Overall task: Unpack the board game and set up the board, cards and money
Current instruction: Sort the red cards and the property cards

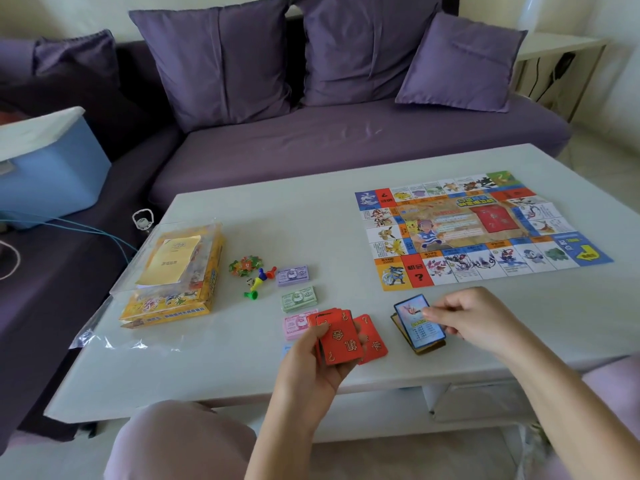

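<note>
Pale pink knee (180,441) at the bottom of my feed, both hands busy over the desk (242,375): the left hand (311,362) grips a loose fan of red cards (341,341), thumb across the top one, directly above the pink money (294,327), while the right hand (474,317) pinches a blue-bordered card (417,322) at its edge, tilted just over the picture-card pile (427,349). Board (478,230) lies unfolded and flat at the far right; purple notes (293,275) and green notes (298,298) sit stacked beside the pawns (258,280), the yellow box (173,292) well to the left. My worry, watching remotely, is the fan: its outermost card juts sideways, and a slack grip could spill reds onto the banknotes and muddle the sorted stacks. I'd also judge the picture-card pile, askew and near the front edge, liable to be knocked floorward by a careless wrist
</note>
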Tool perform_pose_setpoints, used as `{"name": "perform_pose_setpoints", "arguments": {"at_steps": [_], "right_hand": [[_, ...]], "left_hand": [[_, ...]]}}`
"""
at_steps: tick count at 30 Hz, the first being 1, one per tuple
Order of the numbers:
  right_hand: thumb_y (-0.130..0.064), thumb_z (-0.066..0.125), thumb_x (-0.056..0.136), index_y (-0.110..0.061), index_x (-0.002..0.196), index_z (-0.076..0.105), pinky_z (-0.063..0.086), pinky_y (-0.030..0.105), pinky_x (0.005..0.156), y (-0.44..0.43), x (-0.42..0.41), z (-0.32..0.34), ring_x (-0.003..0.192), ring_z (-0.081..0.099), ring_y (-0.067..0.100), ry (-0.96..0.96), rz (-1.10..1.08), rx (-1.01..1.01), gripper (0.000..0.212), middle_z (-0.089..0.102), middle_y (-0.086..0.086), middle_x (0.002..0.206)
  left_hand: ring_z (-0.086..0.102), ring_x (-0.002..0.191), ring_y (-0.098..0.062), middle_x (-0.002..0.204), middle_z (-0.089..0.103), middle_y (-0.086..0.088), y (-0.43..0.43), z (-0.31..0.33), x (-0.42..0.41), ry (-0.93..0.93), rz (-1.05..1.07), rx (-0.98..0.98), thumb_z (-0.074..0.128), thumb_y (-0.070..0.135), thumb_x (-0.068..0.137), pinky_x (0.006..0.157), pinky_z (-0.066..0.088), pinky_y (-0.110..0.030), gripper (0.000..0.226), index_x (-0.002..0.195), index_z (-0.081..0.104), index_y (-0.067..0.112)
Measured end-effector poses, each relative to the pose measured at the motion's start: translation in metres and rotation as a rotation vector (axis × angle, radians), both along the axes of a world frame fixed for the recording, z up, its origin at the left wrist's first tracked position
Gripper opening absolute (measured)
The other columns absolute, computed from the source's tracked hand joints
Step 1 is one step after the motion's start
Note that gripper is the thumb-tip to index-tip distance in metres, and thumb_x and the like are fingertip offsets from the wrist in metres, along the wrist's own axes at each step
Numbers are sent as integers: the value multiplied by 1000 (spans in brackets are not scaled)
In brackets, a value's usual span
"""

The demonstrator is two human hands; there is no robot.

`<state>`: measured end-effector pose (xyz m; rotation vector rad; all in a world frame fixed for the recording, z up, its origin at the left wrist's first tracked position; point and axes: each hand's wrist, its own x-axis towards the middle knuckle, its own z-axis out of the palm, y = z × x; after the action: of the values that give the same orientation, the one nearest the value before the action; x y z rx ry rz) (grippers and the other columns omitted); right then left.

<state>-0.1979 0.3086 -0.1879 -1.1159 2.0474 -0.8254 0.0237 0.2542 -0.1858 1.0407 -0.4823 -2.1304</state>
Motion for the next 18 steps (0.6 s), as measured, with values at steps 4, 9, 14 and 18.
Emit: {"name": "perform_pose_setpoints", "arguments": {"at_steps": [4, 9, 14, 18], "right_hand": [[-28, 68, 87, -15, 63, 66, 34, 16, 50, -3, 0, -4, 45, 46, -1, 117, 34, 7, 27, 55, -7, 50], [-45, 78, 71, -6, 67, 65, 39, 25, 54, -4, -2, -20, 59, 56, 15, 335, -25, -12, 41, 64, 2, 62], [-46, 71, 79, -14, 67, 58, 39, 26, 57, -2, 12, -17, 62, 56, 13, 374, -95, -158, 37, 59, -5, 63], [-54, 67, 73, -18, 79, 68, 45, 20, 60, 0, 52, 8, 66, 64, 12, -131, 84, -236, 36, 69, -1, 72]], "left_hand": [[69, 66, -32, 90, 68, -28, 0, 0, 0, -1, 7, 1, 41, 8, 94, 57, 58, -33, 28, 114, 56, -5], [65, 86, -36, 106, 66, -30, -2, -2, 0, -26, 28, 8, 44, 2, 93, 56, 59, -35, 28, 118, 54, -3], [65, 81, -26, 87, 70, -18, -2, -4, -1, -88, 67, -74, 50, -3, 91, 62, 59, -34, 16, 104, 59, -2], [69, 71, -21, 90, 68, -19, -1, -6, -3, -67, 100, -162, 56, -4, 85, 56, 57, -28, 24, 109, 59, -6]]}}
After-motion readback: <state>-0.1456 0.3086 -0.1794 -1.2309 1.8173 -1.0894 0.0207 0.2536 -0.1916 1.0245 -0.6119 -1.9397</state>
